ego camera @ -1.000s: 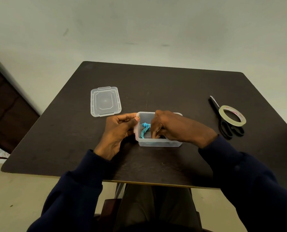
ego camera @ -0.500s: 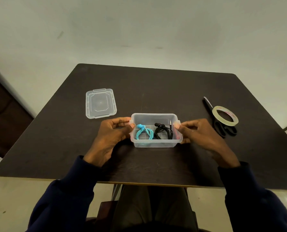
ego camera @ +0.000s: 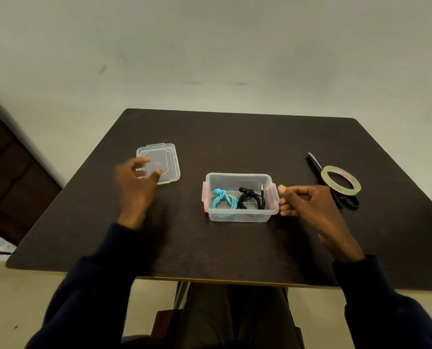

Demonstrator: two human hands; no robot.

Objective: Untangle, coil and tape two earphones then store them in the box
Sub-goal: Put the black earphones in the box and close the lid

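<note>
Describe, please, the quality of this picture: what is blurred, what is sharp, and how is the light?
Head view: the left hand is blurred at the lid; the box, the blue earphones, the black earphones and the right hand at its rim are sharp; the light is dim and even, with soft shadows on the table; the wide lens bows the table's edges.

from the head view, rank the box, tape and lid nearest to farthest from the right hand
1. Box: directly left of the right hand, whose fingers are at its right end.
2. Tape: just behind the hand, toward the table's right edge.
3. Lid: far left, by the left hand.
</note>
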